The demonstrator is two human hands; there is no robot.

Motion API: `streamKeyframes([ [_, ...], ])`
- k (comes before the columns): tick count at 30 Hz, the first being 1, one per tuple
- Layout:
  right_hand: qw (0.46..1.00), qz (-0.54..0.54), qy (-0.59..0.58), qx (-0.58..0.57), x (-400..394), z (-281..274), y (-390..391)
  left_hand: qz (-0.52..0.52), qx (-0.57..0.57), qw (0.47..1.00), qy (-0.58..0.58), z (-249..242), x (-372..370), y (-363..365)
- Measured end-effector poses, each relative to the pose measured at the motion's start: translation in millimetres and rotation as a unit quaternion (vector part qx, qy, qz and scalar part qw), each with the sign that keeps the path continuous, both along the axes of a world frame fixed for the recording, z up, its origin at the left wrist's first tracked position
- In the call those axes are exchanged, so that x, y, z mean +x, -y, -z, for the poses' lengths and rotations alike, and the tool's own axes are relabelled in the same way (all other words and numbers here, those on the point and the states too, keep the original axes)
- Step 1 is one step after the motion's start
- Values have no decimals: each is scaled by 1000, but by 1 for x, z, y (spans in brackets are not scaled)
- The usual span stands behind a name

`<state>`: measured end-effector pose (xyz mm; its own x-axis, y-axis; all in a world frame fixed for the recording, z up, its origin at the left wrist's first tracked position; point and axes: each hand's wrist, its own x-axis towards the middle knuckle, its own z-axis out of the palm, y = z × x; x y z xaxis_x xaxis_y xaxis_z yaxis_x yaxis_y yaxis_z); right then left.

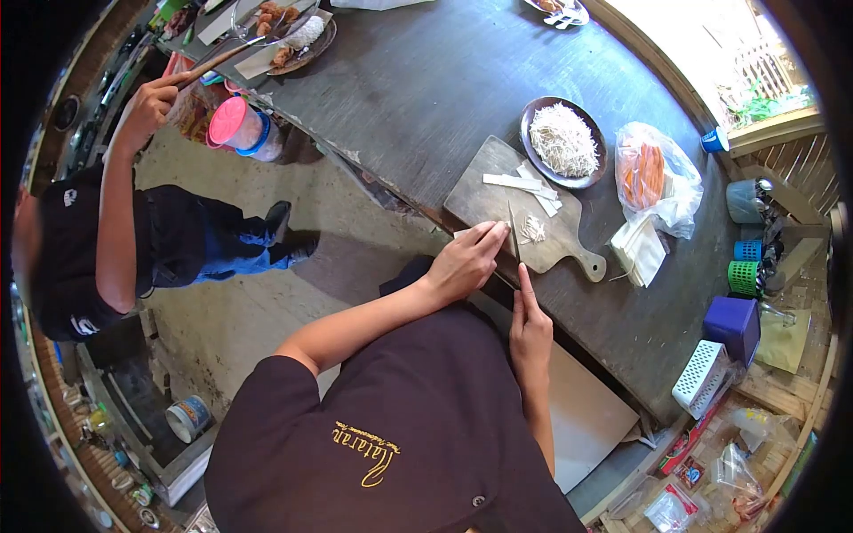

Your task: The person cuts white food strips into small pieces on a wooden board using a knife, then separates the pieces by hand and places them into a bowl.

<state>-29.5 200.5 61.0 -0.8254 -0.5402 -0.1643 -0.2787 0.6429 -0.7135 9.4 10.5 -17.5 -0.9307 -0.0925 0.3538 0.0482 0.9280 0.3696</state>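
Note:
My right hand (530, 324) is closed round the handle of a knife (513, 235), index finger stretched along it. The narrow blade points away from me over the wooden cutting board (498, 164). My left hand (469, 260) lies at the board's near edge, fingers curled down on a pale strip that is mostly hidden, its fingertips close beside the blade. Right of the blade is a small pile of thin white shreds (533, 229). Several flat white strips (524, 184) lie farther up the board. Beyond it stands a dark bowl (527, 115) heaped with similar white shreds (566, 140).
A clear bag of orange pieces (641, 173) and a stack of pale sheets (638, 250) lie right of the board. A person (133, 222) at left holds a long utensil (227, 58) over plates of food (306, 53). Baskets (745, 277) line the right side.

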Motion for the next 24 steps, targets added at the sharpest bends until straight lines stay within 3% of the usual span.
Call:
streamKeyframes([
  [8, 998, -25, -49, -36, -9, 25, 4, 1, -5, 1000, -13, 0, 0, 2],
  [11, 1000, -19, -16, -16, -25, 29, 20, -1, -6, 1000, 0, -6, 0, 0],
  [24, 999, -12, -48, -6, 0, 11, -1, -3, -3, 1000, -6, -6, 0, -1],
])
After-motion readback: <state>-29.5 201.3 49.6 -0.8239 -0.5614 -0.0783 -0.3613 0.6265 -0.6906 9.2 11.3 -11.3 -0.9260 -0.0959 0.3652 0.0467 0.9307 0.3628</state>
